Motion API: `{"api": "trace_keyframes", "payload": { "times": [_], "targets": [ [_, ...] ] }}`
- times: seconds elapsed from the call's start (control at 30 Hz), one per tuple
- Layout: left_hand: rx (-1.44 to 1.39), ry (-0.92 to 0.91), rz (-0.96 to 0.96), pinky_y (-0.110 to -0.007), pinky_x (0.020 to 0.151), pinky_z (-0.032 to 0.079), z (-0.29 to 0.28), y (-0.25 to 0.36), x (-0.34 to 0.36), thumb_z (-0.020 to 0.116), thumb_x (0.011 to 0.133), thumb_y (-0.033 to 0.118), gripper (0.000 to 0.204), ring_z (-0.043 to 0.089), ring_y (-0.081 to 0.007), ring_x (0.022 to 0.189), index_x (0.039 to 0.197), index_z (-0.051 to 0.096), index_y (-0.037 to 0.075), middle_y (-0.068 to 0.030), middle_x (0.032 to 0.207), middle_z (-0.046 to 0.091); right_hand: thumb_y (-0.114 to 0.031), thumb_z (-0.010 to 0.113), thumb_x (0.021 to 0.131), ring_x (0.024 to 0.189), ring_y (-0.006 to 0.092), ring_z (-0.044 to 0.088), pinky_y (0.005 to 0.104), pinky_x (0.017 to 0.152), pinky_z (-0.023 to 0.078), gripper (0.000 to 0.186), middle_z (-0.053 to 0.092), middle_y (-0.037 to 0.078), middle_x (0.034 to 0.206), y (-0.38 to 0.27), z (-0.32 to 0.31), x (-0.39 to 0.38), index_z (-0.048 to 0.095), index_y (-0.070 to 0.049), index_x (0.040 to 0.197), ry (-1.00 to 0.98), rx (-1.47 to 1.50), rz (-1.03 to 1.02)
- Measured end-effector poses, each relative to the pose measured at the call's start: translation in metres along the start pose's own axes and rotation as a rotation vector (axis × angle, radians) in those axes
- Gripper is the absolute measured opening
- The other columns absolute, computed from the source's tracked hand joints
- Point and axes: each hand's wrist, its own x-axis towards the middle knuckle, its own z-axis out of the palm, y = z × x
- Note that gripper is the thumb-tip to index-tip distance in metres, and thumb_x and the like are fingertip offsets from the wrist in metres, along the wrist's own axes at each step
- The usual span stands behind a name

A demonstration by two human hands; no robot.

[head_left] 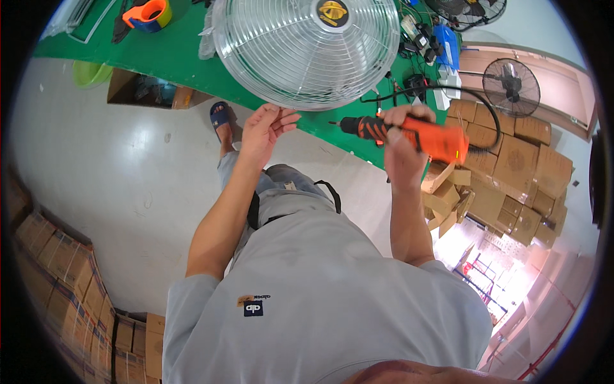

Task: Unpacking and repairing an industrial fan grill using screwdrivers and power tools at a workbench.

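Note:
A round wire fan guard with a dark and yellow centre badge lies on the green-topped table, its near rim at the table's front edge. At that rim is my left hand, thumb and fingers drawn together; whether they pinch the wire or something small is too fine to see. To the right, my right hand grips an orange and black electric screwdriver. Its thin bit points left toward the rim and my left hand, apart from both. The tool is slightly blurred. A black cable curves away from its rear end.
An orange, yellow and blue tape-like ring sits at the table's far left. Chargers and cables clutter the right end. Below stand an open carton and a green basin. Cardboard boxes pile up right, beside a black fan.

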Motion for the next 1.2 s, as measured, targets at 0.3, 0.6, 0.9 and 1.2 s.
{"api": "trace_keyframes", "payload": {
  "times": [0.3,0.6,0.9,1.2],
  "targets": [
    [0.110,0.141,-0.022,-0.040,0.096,0.058,0.010,0.015,-0.013,0.054,0.107,0.023,0.023,0.068,-0.0302,0.116,0.116,0.061,0.002,-0.0184,0.124,0.068,-0.008,0.080,0.084,0.071,0.0148,0.057,0.0328,0.066,0.049,0.033,0.057,0.002,0.082,0.148,-0.165,0.042,0.053,-0.005,0.104,0.561,-0.250,0.564],
    [0.167,0.081,-0.064,-0.041,0.098,0.057,0.026,0.019,-0.009,0.052,0.108,0.020,0.019,0.068,-0.0294,0.116,0.115,0.060,0.004,-0.0177,0.125,0.068,-0.020,0.083,0.080,0.088,0.0276,0.066,0.0413,0.084,0.054,0.054,0.069,0.015,0.105,0.251,-0.222,0.040,0.060,-0.001,0.125,0.773,-1.062,0.796],
    [0.212,0.164,0.022,-0.040,0.095,0.057,0.022,0.016,-0.018,0.054,0.108,0.021,0.018,0.068,-0.0286,0.115,0.114,0.060,0.005,-0.0161,0.121,0.069,-0.013,0.075,0.090,0.076,0.0149,0.066,0.0290,0.069,0.055,0.024,0.071,0.009,0.092,0.126,-0.008,-0.045,0.066,-0.001,0.109,0.263,-0.772,0.113],
    [0.265,0.191,0.076,-0.035,0.089,0.057,0.025,0.018,-0.017,0.057,0.107,0.024,0.021,0.070,-0.0205,0.103,0.111,0.060,0.003,-0.0135,0.115,0.072,-0.028,0.081,0.088,0.065,0.0168,0.070,0.0299,0.057,0.054,0.028,0.071,0.007,0.080,0.119,0.084,-0.045,0.069,-0.005,0.099,0.195,-0.766,0.094]
  ]
}}
